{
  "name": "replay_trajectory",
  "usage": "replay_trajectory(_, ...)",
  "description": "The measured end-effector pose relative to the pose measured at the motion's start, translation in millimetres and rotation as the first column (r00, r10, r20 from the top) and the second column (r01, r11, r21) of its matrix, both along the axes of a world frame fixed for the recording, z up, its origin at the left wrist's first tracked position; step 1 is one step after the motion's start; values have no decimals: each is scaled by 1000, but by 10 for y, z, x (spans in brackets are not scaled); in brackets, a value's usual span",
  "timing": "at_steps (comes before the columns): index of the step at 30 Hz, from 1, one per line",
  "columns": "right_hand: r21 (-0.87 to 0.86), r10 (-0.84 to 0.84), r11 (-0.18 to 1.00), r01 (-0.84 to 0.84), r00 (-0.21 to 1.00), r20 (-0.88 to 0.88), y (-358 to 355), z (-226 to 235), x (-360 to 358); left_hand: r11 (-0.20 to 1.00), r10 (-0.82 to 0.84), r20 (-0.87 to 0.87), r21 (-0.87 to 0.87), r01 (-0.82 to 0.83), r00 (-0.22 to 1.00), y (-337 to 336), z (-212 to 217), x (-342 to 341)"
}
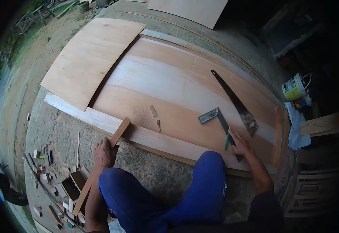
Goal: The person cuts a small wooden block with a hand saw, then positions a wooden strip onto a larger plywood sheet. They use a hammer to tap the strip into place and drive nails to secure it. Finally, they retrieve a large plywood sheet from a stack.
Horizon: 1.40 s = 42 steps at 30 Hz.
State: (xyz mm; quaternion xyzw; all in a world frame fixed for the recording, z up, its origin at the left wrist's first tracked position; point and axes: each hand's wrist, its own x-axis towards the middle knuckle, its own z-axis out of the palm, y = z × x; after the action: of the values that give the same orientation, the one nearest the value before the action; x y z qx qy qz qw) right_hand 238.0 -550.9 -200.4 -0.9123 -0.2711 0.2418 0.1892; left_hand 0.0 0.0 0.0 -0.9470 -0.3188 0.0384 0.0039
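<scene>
My left hand [104,152] is closed around the slat [106,157], which runs from me toward the plywood [169,85]. My right hand [240,145] pinches a green pencil [227,139] beside the square [220,118].

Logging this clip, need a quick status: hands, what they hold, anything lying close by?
Left hand gripping wooden strip. Right hand holds green pencil over try square on plywood sheet. Handsaw lies just beyond.
</scene>
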Motion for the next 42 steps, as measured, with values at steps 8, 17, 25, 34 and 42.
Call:
replay_trajectory(8,-407,-238,797,447,850,469,-3215,401,1728,946,176,25,-281,-162,984,-1677,-967,126)
replay_trajectory(17,-455,-209,778,434,861,464,-3016,305,1745,963,165,28,-222,-155,986,-1738,-1068,-34)
replay_trajectory(25,251,-414,893,374,901,130,-2557,1041,1509,972,63,171,-235,-22,983,-1715,-1036,75)
replay_trajectory(34,936,24,211,283,955,-294,-640,2498,-371,945,-32,177,-315,87,984,-1819,-1028,397)
replay_trajectory(42,806,-153,529,266,964,-218,-18,2362,-1100,935,-180,176,-276,224,968,-1909,-1093,581)
